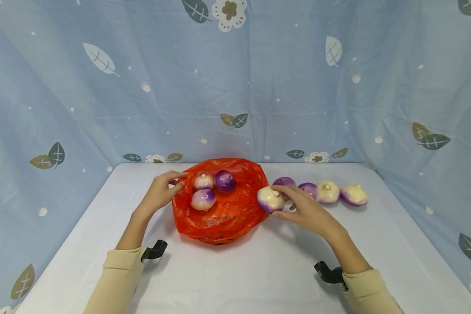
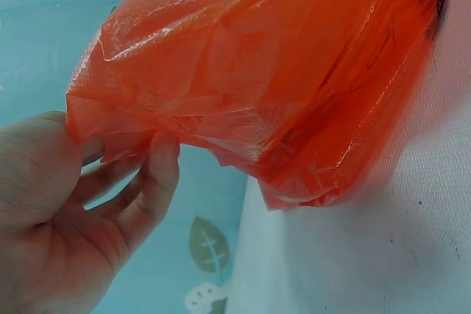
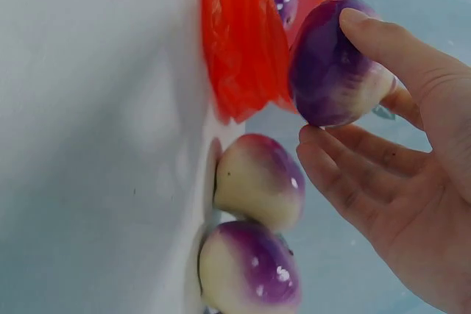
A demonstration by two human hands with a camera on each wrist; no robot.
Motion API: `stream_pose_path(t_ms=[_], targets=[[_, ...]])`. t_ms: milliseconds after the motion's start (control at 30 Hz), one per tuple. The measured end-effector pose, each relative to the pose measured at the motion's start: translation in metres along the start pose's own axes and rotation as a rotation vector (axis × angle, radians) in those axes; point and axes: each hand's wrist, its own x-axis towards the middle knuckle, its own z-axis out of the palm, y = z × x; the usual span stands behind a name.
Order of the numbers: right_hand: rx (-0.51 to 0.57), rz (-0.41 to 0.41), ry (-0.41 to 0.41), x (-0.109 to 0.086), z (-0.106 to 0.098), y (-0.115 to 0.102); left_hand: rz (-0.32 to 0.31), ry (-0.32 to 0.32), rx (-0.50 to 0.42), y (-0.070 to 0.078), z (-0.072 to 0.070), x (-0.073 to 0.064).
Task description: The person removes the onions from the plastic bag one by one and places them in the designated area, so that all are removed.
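A red plastic bag [image 1: 220, 224] lies spread open on the table, with three purple-and-cream turnips inside, among them a dark purple turnip [image 1: 225, 181]. At its left rim, my left hand [image 1: 161, 192] pinches the thin plastic; the left wrist view shows the fingers [image 2: 158, 182] curled at the bag's edge [image 2: 199, 71]. My right hand [image 1: 304, 209] grips another turnip [image 1: 270, 199] between thumb and fingers at the bag's right rim. In the right wrist view this held turnip [image 3: 338, 64] is raised off the table, its purple side towards the camera.
Several more turnips stand in a row right of the bag, ending with a cream-topped turnip [image 1: 354, 195]. The white tablecloth [image 1: 227, 279] reaches back to a blue patterned curtain [image 1: 204, 87]. Black wrist mounts [image 1: 329, 274] stick out from both sleeves.
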Motion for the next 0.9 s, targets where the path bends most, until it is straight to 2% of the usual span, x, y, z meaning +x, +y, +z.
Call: stream_pose_path(t_ms=[500,900], targets=[[-0.039,0.051,0.005,-0.015,-0.013,0.016,0.011,0.005,0.009,0.000,0.001,0.000],[-0.148,0.005,0.000,-0.024,-0.008,0.034,0.007,0.003,0.007,0.002,0.000,-0.001]])
